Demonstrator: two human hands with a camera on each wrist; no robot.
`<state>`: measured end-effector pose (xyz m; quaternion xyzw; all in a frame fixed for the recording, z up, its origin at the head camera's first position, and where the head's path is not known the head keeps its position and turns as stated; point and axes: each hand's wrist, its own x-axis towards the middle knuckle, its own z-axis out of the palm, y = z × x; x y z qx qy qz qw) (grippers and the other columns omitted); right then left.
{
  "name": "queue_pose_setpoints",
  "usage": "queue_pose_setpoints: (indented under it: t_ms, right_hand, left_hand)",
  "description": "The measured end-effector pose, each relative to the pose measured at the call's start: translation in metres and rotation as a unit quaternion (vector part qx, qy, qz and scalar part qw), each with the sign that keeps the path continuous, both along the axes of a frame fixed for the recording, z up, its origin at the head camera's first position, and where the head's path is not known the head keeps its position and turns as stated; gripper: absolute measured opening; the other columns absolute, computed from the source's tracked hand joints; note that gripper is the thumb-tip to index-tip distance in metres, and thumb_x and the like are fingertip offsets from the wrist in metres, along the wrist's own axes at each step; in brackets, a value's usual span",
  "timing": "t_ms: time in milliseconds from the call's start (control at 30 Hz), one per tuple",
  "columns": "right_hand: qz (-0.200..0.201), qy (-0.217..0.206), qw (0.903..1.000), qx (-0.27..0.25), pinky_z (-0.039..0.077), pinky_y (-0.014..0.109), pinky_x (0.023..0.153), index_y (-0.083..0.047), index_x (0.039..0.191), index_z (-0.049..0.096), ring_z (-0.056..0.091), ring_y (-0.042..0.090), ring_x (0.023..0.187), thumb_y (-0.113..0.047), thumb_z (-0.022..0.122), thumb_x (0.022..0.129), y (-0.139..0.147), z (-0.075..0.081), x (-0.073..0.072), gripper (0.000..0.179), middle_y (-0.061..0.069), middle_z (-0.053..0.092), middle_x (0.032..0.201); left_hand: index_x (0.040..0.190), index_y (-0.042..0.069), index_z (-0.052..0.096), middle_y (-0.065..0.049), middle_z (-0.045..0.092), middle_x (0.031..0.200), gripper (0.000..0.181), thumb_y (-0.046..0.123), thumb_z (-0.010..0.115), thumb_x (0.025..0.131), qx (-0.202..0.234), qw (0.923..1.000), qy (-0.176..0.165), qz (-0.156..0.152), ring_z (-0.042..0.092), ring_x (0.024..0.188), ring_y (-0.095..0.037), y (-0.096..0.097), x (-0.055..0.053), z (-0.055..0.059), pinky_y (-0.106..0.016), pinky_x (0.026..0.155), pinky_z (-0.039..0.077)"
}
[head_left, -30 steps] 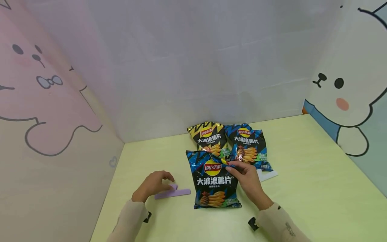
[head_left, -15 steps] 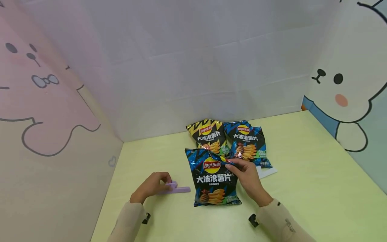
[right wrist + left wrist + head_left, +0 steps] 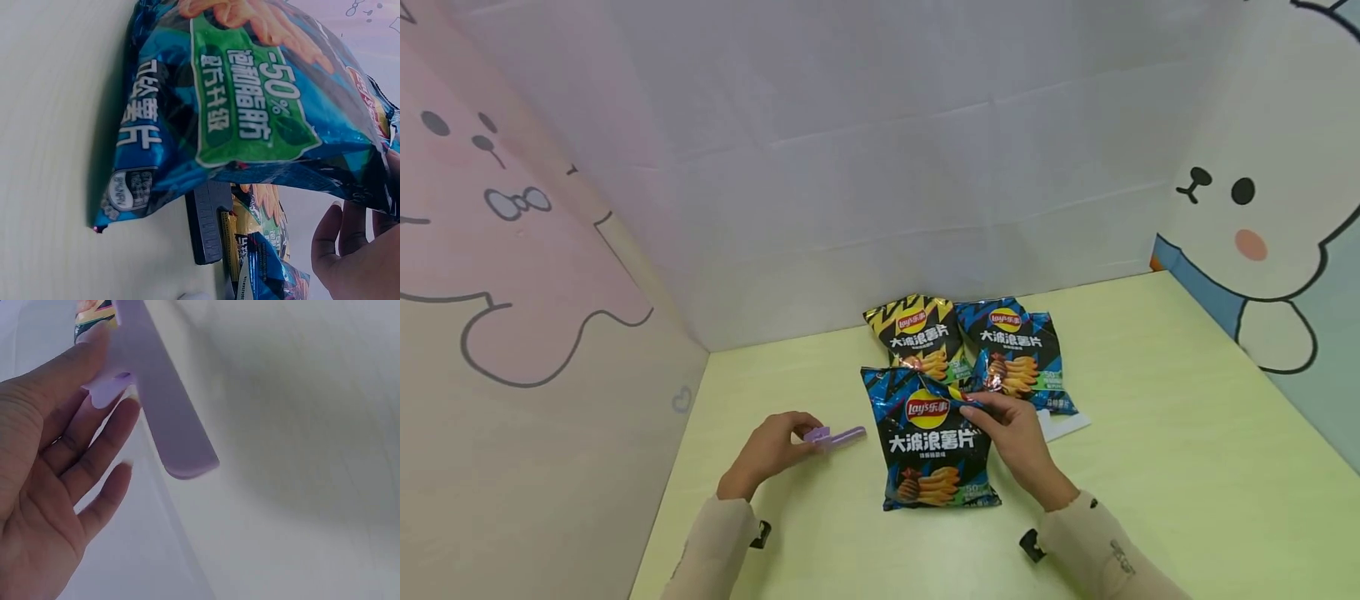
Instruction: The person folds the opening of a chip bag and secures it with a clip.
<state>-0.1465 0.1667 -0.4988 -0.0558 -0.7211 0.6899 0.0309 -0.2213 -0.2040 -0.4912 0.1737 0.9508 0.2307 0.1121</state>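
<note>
My left hand (image 3: 769, 452) pinches a purple bag clip (image 3: 848, 437) between thumb and fingers, just above the table left of the front chip bag. In the left wrist view the long flat arm of the clip (image 3: 172, 419) points away from the thumb, and the ring and little fingers are spread. A blue and black Lay's chip bag (image 3: 934, 479) stands in the middle. My right hand (image 3: 1021, 446) pinches its upper right edge, where the top looks folded or crumpled. The right wrist view shows the bag's lower side (image 3: 256, 106) close up; the pinching fingertips are partly hidden there.
Behind stand a yellow and black chip bag (image 3: 913, 329) and another blue chip bag (image 3: 1018, 354), near the back wall. A white flat piece (image 3: 1066, 427) lies to the right, partly covered. In the right wrist view a dark bar (image 3: 208, 225) shows behind the held bag.
My left hand has taken hold of the purple clip and lifted it off the table, turning it so its far end points up and right. The right hand keeps its grip on the bag.
</note>
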Motion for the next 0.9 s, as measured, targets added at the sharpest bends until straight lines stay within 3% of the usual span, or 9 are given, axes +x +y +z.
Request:
queue_pose_setpoints:
  t_ms: [167, 333, 500, 600, 733, 833, 900]
  right_hand:
    - [-0.003, -0.003, 1.0, -0.003, 0.056, 0.017, 0.081, 0.0, 0.118, 0.073, 0.064, 0.004, 0.092, -0.017, 0.072, 0.093, 0.001, 0.003, -0.001, 0.03, -0.003, 0.072, 0.109]
    - [-0.004, -0.005, 1.0, -0.001, 0.055, 0.017, 0.081, 0.001, 0.118, 0.072, 0.064, 0.005, 0.091, -0.017, 0.072, 0.094, 0.001, 0.002, -0.001, 0.03, -0.005, 0.072, 0.107]
    - [0.001, -0.008, 1.0, -0.002, 0.056, 0.017, 0.082, -0.001, 0.118, 0.072, 0.064, 0.007, 0.092, -0.017, 0.072, 0.094, 0.0, 0.0, -0.002, 0.029, -0.012, 0.07, 0.104]
    - [0.002, -0.011, 0.9999, 0.001, 0.056, 0.017, 0.082, -0.002, 0.118, 0.072, 0.063, 0.008, 0.093, -0.018, 0.072, 0.094, 0.0, 0.0, -0.002, 0.03, -0.01, 0.07, 0.106]
    - [-0.004, -0.018, 0.9998, 0.008, 0.055, 0.017, 0.083, -0.002, 0.119, 0.073, 0.063, 0.008, 0.094, -0.021, 0.073, 0.094, 0.0, -0.001, -0.002, 0.031, -0.006, 0.071, 0.109]
    - [-0.006, -0.021, 0.9997, 0.008, 0.055, 0.017, 0.082, -0.002, 0.119, 0.073, 0.063, 0.008, 0.093, -0.021, 0.073, 0.093, 0.001, -0.002, -0.001, 0.032, -0.008, 0.071, 0.107]
    - [-0.005, -0.016, 0.9998, 0.008, 0.055, 0.017, 0.082, -0.002, 0.118, 0.073, 0.063, 0.008, 0.093, -0.021, 0.073, 0.093, 0.001, -0.002, 0.0, 0.031, -0.01, 0.07, 0.106]
  left_hand:
    - [0.114, 0.018, 0.075, 0.001, 0.076, 0.101, 0.03, 0.028, 0.08, 0.086, -0.009, 0.9965, 0.076, 0.035, 0.069, 0.089, -0.016, 0.004, 0.0, 0.013, -0.037, 0.074, 0.055]
    - [0.117, 0.017, 0.074, 0.0, 0.077, 0.101, 0.034, 0.03, 0.08, 0.086, -0.004, 0.9925, 0.111, 0.051, 0.069, 0.085, -0.015, 0.008, 0.001, 0.02, -0.032, 0.069, 0.051]
    - [0.113, 0.017, 0.075, 0.0, 0.078, 0.099, 0.033, 0.03, 0.082, 0.084, 0.016, 0.9873, 0.147, 0.059, 0.051, 0.059, -0.007, 0.011, 0.004, 0.026, -0.023, 0.056, 0.04]
    - [0.111, 0.016, 0.076, -0.001, 0.079, 0.098, 0.03, 0.028, 0.082, 0.084, 0.03, 0.9803, 0.187, 0.055, 0.037, 0.05, -0.006, 0.013, 0.004, 0.032, -0.026, 0.052, 0.036]
    - [0.108, 0.016, 0.077, -0.001, 0.078, 0.096, 0.026, 0.026, 0.081, 0.085, 0.043, 0.973, 0.222, 0.049, 0.044, 0.056, -0.009, 0.016, 0.003, 0.041, -0.039, 0.072, 0.051]
    - [0.108, 0.015, 0.077, -0.003, 0.078, 0.096, 0.026, 0.026, 0.081, 0.085, 0.054, 0.9718, 0.223, 0.053, 0.062, 0.075, -0.019, 0.018, 0.004, 0.048, -0.051, 0.089, 0.052]
    - [0.108, 0.014, 0.077, -0.004, 0.078, 0.097, 0.026, 0.026, 0.081, 0.085, 0.064, 0.9711, 0.222, 0.061, 0.068, 0.09, -0.028, 0.02, 0.005, 0.052, -0.054, 0.093, 0.052]
